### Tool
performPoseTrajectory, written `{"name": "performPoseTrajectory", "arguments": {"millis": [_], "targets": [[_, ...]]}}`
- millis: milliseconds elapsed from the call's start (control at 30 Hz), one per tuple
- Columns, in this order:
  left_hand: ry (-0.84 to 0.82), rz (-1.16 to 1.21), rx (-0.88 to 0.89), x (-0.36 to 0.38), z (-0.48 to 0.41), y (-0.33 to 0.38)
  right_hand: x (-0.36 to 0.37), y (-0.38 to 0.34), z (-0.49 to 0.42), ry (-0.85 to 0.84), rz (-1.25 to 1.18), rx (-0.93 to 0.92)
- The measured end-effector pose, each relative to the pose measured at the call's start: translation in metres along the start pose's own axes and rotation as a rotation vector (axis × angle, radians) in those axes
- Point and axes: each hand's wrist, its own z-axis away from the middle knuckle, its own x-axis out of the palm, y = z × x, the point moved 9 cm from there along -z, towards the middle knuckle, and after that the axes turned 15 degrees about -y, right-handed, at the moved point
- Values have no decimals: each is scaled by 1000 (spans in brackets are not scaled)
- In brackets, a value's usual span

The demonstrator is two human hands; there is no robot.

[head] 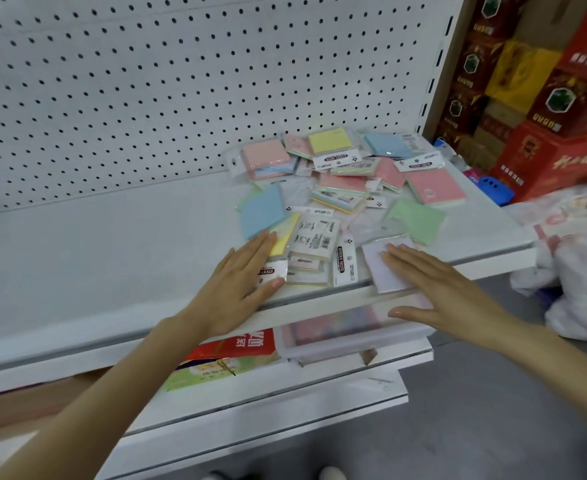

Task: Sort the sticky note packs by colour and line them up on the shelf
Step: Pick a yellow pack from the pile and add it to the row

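Several sticky note packs lie in a jumbled heap on the right half of the white shelf (94, 244): pink (436, 190), green (415, 218), blue (261, 211), yellow (328, 142) and a pale lilac pack (377, 263) at the front edge. My left hand (243, 282) lies flat with straight fingers on a yellow pack (285, 237) and its white header card. My right hand (437, 285) rests flat on the lilac pack, thumb hanging over the shelf edge.
A white pegboard (146, 81) backs the shelf. Red and yellow cartons (555, 109) stack to the right, with white plastic bags (583, 271) below them. A lower shelf holds a clear box (340, 330) and red packaging (247, 344).
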Motion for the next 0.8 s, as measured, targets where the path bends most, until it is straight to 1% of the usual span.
{"name": "performPoseTrajectory", "arguments": {"millis": [167, 300, 500, 567, 700, 800], "targets": [[46, 2, -9, 4, 15, -2, -6, 1, 5, 163, -98, -34], [98, -53, -21, 7, 28, -2, -16, 1, 5, 266, -94, -37], [150, -69, -32, 10, 42, 1, -21, 2, 4, 291, -112, -15], [155, -56, -40, 11, 47, 2, -22, 0, 4, 302, -86, -23], [164, -29, -55, 11, 52, 2, -27, -4, 3, 342, 48, -37], [174, 22, -58, 9, 53, 1, -39, -12, 3, 396, 125, -64]]}}
